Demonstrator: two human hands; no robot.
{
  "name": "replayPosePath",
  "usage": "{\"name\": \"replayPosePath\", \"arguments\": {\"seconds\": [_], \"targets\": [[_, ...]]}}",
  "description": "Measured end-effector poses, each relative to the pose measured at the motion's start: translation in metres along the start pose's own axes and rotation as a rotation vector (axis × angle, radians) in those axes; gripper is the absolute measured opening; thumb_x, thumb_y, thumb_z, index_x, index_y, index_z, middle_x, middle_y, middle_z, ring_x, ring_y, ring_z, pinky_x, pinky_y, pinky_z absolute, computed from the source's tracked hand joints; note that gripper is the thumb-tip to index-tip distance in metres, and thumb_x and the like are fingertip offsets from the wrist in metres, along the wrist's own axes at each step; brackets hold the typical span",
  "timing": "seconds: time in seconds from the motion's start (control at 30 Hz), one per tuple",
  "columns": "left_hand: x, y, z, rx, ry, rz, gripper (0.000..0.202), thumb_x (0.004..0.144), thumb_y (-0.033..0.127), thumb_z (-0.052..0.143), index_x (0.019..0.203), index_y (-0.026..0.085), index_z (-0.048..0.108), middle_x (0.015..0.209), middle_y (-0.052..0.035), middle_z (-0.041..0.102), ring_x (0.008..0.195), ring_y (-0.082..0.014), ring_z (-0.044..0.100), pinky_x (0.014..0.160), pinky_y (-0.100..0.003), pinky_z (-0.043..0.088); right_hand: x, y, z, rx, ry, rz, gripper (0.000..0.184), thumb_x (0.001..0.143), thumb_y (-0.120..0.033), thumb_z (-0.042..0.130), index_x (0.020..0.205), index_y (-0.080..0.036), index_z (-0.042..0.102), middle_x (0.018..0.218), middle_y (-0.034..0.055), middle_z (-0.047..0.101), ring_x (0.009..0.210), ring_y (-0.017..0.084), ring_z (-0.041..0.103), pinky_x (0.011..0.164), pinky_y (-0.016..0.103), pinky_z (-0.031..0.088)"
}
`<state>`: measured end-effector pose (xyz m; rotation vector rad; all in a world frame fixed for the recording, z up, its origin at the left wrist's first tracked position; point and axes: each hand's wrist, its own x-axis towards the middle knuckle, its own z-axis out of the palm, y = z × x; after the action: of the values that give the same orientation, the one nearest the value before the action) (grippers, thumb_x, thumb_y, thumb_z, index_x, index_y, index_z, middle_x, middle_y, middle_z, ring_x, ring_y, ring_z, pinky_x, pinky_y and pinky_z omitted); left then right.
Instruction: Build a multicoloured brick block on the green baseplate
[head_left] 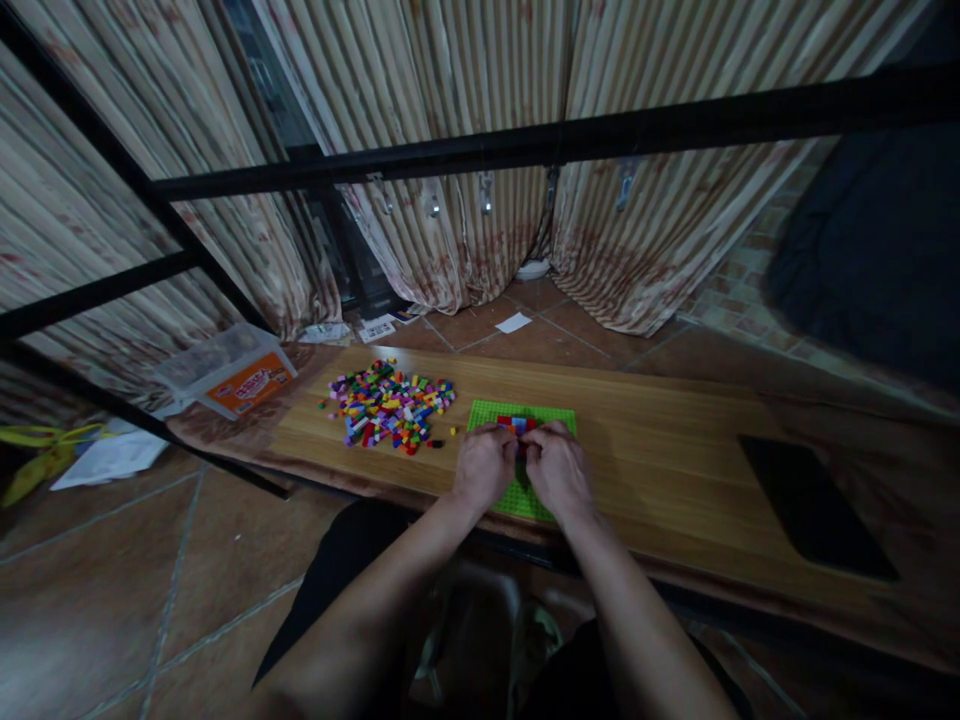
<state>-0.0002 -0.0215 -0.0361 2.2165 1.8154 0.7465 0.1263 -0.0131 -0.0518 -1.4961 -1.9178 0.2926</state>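
A green baseplate [491, 413] lies on a low wooden board [660, 450]. My left hand [484, 465] and my right hand [559, 468] rest side by side on the plate, fingertips meeting over a small cluster of red and blue bricks [517, 424] stuck on it. Both hands pinch at that cluster; the exact brick under the fingers is hidden. A pile of loose coloured bricks [390, 403] lies to the left of the plate.
A clear plastic box with an orange label [229, 372] sits at the board's left end. A dark flat tablet-like slab [814, 505] lies on the right. Black metal bars [525, 145] cross overhead, with curtains behind. Papers lie on the tiled floor at left.
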Motion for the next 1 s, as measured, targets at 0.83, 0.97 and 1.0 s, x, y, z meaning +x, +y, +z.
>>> {"name": "replayPosePath", "arguments": {"seconds": [0.83, 0.97, 1.0], "targets": [[-0.024, -0.078, -0.034, 0.232, -0.043, -0.422, 0.024, 0.085, 0.015, 0.048, 0.099, 0.018, 0.067, 0.105, -0.0093, 0.064, 0.091, -0.0183, 0.064, 0.083, -0.026, 0.047, -0.002, 0.023, -0.001, 0.328, 0.183, 0.108, 0.03, 0.081, -0.029, 0.046, 0.086, -0.019, 0.073, 0.094, 0.0091, 0.066, 0.084, 0.021, 0.06, 0.08, 0.037, 0.048], [-0.023, -0.078, -0.033, 0.186, -0.006, -0.402, 0.019, 0.085, 0.018, 0.05, 0.095, 0.017, 0.066, 0.103, -0.0096, 0.064, 0.088, -0.0182, 0.063, 0.079, -0.027, 0.047, -0.001, 0.023, -0.001, 0.342, 0.186, 0.118, 0.029, 0.081, -0.028, 0.047, 0.087, -0.019, 0.073, 0.093, 0.0096, 0.065, 0.084, 0.022, 0.061, 0.08, 0.038, 0.048], [-0.023, -0.077, -0.032, 0.15, 0.009, -0.392, 0.017, 0.085, 0.017, 0.05, 0.094, 0.017, 0.065, 0.101, -0.0095, 0.065, 0.087, -0.0183, 0.063, 0.079, -0.028, 0.047, 0.0, 0.022, -0.002, 0.347, 0.185, 0.113, 0.028, 0.081, -0.028, 0.047, 0.087, -0.018, 0.073, 0.093, 0.0096, 0.065, 0.084, 0.022, 0.061, 0.08, 0.039, 0.048]]}}
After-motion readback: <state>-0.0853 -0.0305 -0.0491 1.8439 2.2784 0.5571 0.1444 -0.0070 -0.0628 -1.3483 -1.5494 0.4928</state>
